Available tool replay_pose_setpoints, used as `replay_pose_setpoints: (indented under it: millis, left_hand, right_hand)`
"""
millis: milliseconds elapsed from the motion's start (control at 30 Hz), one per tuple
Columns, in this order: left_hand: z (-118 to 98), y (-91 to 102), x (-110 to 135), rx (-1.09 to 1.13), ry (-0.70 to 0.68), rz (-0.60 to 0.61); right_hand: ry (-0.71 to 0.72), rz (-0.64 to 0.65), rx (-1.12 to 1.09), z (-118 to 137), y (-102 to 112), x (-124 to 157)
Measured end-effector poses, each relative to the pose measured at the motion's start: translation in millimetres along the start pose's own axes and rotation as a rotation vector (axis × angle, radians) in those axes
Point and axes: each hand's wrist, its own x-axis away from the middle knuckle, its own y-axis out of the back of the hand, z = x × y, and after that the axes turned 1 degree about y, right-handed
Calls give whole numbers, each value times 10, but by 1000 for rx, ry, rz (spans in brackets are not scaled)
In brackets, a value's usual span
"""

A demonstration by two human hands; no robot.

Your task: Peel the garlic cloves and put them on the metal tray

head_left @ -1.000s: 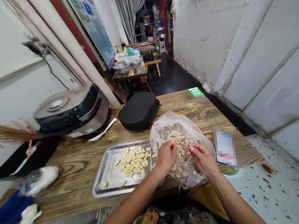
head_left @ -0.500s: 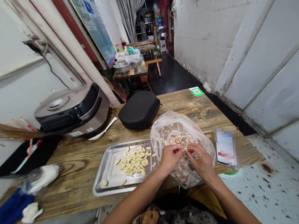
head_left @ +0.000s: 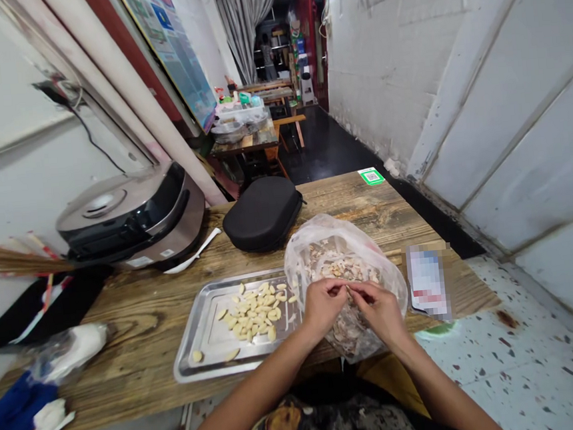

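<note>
Left hand (head_left: 324,303) & right hand (head_left: 381,308) pinched one garlic clove (head_left: 349,290) over plastic bag (head_left: 300,254) beside steel tray (head_left: 203,329) w/ peeled cloves; small, light, prob. slippery, best gripped at its ends

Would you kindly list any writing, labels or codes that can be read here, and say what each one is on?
No text can be read.
Green sticker on the table: QR-style code, too small.
Wall poster: print too small.
Cooker labels: too small.
Card beside the bag: blurred out.
</note>
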Motion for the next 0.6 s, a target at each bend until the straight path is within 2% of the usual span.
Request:
replay_pose_setpoints:
  millis: [600]
  left_hand:
    - [-25, 3, 5, 75, 71, 5]
  right_hand:
    - [-27, -69, -57, 33, -2, 5]
